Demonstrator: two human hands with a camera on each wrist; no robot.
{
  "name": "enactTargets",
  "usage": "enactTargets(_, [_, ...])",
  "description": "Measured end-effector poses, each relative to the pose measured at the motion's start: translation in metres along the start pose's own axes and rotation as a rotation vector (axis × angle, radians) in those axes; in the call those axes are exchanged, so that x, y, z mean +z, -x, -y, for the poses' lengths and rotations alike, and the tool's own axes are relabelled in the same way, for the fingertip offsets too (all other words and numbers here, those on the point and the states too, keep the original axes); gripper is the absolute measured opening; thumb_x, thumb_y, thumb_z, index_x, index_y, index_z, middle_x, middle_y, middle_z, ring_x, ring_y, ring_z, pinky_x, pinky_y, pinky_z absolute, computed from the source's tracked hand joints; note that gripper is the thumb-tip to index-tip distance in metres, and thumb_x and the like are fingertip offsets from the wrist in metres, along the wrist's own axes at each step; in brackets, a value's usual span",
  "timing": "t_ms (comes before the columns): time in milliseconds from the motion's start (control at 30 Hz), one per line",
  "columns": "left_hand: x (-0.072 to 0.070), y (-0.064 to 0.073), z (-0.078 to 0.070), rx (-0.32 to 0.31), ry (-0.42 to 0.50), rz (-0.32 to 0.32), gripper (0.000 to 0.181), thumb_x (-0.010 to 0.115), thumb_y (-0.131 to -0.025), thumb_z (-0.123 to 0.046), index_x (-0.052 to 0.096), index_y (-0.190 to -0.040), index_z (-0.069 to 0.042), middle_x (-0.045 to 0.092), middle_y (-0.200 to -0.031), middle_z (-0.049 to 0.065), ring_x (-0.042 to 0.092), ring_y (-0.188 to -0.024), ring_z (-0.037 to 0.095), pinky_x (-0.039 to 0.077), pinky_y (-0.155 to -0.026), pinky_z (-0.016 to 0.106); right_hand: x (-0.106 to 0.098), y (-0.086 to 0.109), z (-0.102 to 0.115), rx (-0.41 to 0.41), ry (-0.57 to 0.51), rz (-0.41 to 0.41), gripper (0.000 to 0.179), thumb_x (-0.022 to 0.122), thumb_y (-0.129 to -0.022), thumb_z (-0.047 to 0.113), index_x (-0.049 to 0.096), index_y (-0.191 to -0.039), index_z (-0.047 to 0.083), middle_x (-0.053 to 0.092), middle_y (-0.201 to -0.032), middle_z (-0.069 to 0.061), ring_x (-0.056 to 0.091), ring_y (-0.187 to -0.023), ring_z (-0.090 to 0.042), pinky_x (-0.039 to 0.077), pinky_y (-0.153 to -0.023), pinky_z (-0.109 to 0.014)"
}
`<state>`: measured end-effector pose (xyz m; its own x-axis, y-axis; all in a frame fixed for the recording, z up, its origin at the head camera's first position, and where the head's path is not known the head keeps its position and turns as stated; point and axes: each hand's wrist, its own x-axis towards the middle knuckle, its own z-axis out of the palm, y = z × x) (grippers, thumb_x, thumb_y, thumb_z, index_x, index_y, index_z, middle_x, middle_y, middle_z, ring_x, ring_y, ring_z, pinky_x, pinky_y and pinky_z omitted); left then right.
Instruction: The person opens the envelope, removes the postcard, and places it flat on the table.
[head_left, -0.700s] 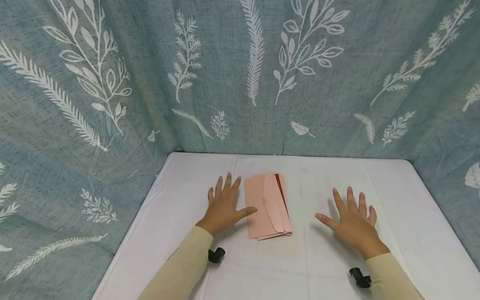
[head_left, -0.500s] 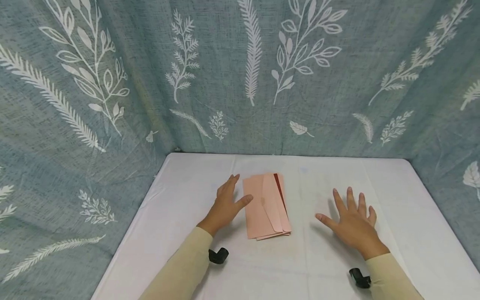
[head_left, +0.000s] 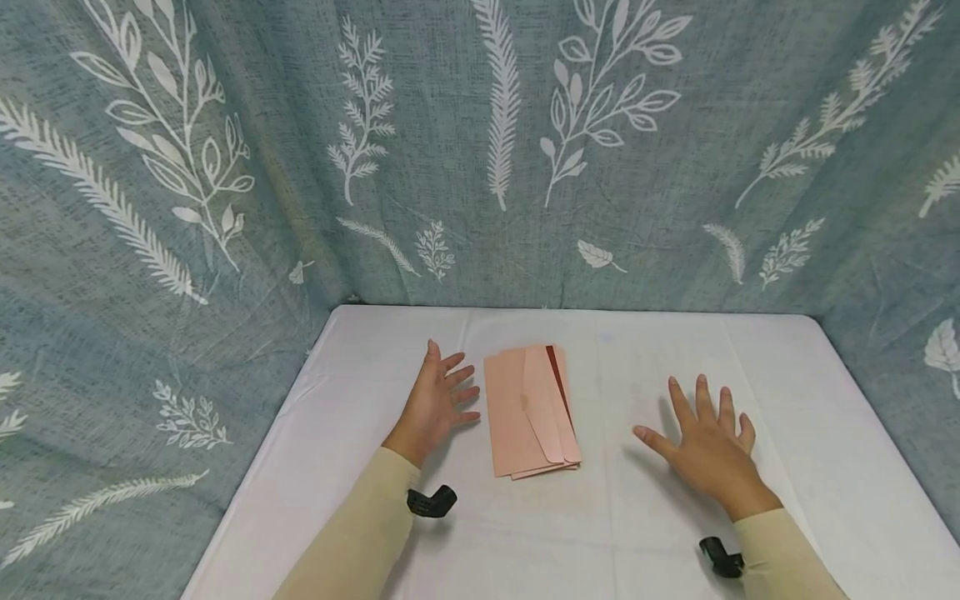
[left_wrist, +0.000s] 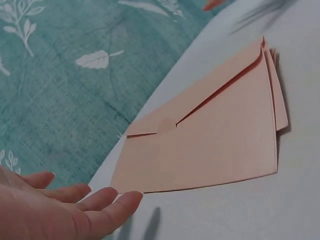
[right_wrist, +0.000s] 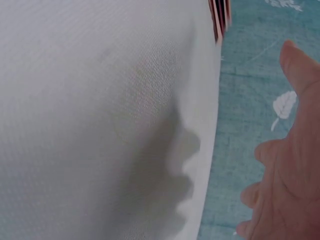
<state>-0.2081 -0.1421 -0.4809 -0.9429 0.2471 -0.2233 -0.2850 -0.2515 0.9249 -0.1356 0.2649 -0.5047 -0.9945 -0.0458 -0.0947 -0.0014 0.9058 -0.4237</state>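
Note:
A small stack of pink envelopes [head_left: 528, 417] lies on the white table in the head view, slightly fanned out. The top envelope [left_wrist: 215, 150] shows its flap and a round seal in the left wrist view. Just left of the stack is my left hand [head_left: 431, 404], thumb up and palm turned toward the envelopes, fingers spread and holding nothing. Farther to the right, my right hand [head_left: 708, 458] is palm down with spread fingers, its shadow on the cloth beneath. It too holds nothing. A bit of the stack's edge [right_wrist: 220, 20] shows in the right wrist view.
A white cloth covers the table [head_left: 637, 350]. Behind it and along both sides hangs a blue-green curtain [head_left: 450, 167] with white leaf prints. Black wrist cameras stick out near the left sleeve [head_left: 345, 533] and the right sleeve [head_left: 783, 554].
My left hand has rolled from palm down to thumb up and shifted left, away from above the envelopes' edge. The right hand has hardly moved, and the envelopes lie as before.

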Motion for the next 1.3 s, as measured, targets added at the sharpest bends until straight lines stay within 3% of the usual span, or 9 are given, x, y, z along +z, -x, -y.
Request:
enactTargets(267, [-0.015, -0.003, 0.008, -0.124, 0.205, 0.009, 0.127, 0.035, -0.092, -0.095, 0.011, -0.171, 0.002, 0.017, -0.173, 0.033, 0.022, -0.154, 0.060, 0.020, -0.115, 0.082, -0.001, 0.001, 0.000, 0.001, -0.016, 0.003, 0.114, 0.051, -0.098, 0.084, 0.011, -0.175, 0.010, -0.009, -0.174, -0.034, -0.015, -0.155, -0.063, -0.008, -0.110, -0.084])
enactTargets(600, [-0.019, -0.002, 0.015, -0.173, 0.296, 0.051, 0.122, 0.027, -0.099, -0.089, 0.009, -0.168, 0.010, 0.021, -0.170, 0.037, 0.028, -0.153, 0.058, 0.022, -0.116, 0.080, 0.000, 0.018, 0.008, -0.063, -0.112, 0.007, 0.102, 0.058, -0.104, 0.070, 0.016, -0.175, 0.009, -0.002, -0.176, -0.033, -0.008, -0.157, -0.062, -0.001, -0.110, -0.084])
enactTargets(933, [-0.020, -0.008, 0.018, -0.228, 0.383, 0.042, 0.128, 0.035, -0.096, -0.091, 0.010, -0.167, 0.012, 0.025, -0.168, 0.037, 0.029, -0.154, 0.055, 0.020, -0.117, 0.079, 0.017, 0.052, 0.023, -0.156, -0.139, 0.022, 0.091, 0.064, -0.106, 0.059, 0.027, -0.173, 0.009, 0.008, -0.177, -0.030, 0.001, -0.158, -0.059, 0.003, -0.110, -0.082])
enactTargets(1133, [-0.014, -0.009, 0.022, -0.239, 0.389, 0.009, 0.122, 0.042, -0.097, -0.089, 0.017, -0.168, 0.007, 0.032, -0.165, 0.035, 0.038, -0.149, 0.054, 0.031, -0.116, 0.072, 0.021, 0.063, 0.024, -0.167, -0.172, 0.012, 0.088, 0.064, -0.107, 0.056, 0.028, -0.173, 0.011, 0.008, -0.177, -0.028, 0.003, -0.158, -0.059, 0.005, -0.109, -0.081])
enactTargets(1300, [-0.006, -0.009, 0.022, -0.242, 0.356, -0.006, 0.114, 0.044, -0.099, -0.085, 0.024, -0.168, 0.004, 0.041, -0.160, 0.033, 0.049, -0.141, 0.048, 0.047, -0.101, 0.056, 0.022, 0.069, 0.021, -0.174, -0.185, 0.002, 0.087, 0.063, -0.108, 0.055, 0.028, -0.173, 0.009, 0.009, -0.177, -0.030, 0.004, -0.158, -0.060, 0.008, -0.108, -0.080])
